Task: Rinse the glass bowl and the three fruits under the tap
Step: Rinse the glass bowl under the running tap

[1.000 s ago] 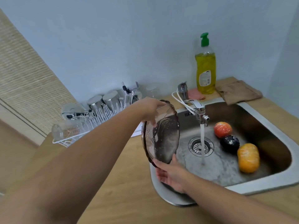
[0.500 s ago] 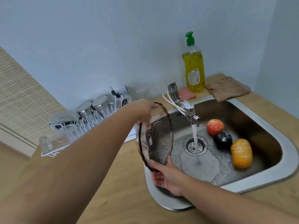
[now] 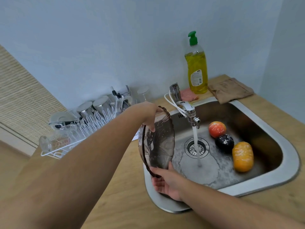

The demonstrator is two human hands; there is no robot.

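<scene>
A smoky brown glass bowl [image 3: 160, 146] stands on edge above the left rim of the steel sink [image 3: 267, 179], wet with drops. My left hand [image 3: 148, 114] grips its top rim, fingers curled over the edge. My right hand [image 3: 166, 180] holds its bottom rim from below. The tap [image 3: 189, 113] runs a stream of water onto the sink floor beside the drain, to the right of the bowl. Three fruits lie in the sink's right half: a red-orange one [image 3: 217, 129], a dark purple one [image 3: 224, 142], an orange one [image 3: 242, 156].
A white wire dish rack [image 3: 66, 146] with steel cups and cutlery stands on the wooden counter at left. Behind the sink are a yellow soap bottle [image 3: 197, 70], a pink sponge [image 3: 188, 95] and a brown cloth [image 3: 231, 90].
The bowl stays upright in both hands and has barely shifted against the sink. The view has drifted slightly. Water keeps running.
</scene>
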